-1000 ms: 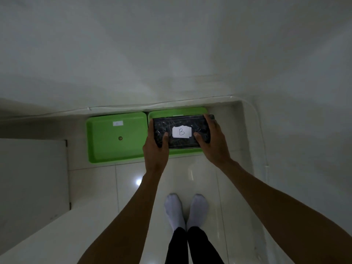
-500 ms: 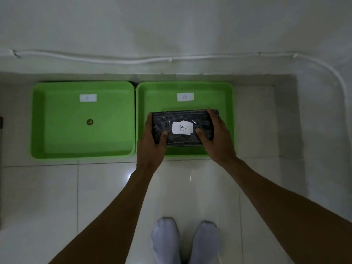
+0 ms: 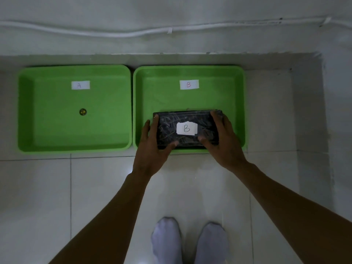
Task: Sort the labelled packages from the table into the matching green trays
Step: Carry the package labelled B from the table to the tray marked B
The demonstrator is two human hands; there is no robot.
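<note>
Two green trays [image 3: 74, 147], one black package [image 3: 167, 121]; left hand [image 3: 152, 149] and right hand [image 3: 226, 145] grip its ends.

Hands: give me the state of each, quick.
Left hand: closed on the left end of the package.
Right hand: closed on the package's right end, over tray B.
</note>
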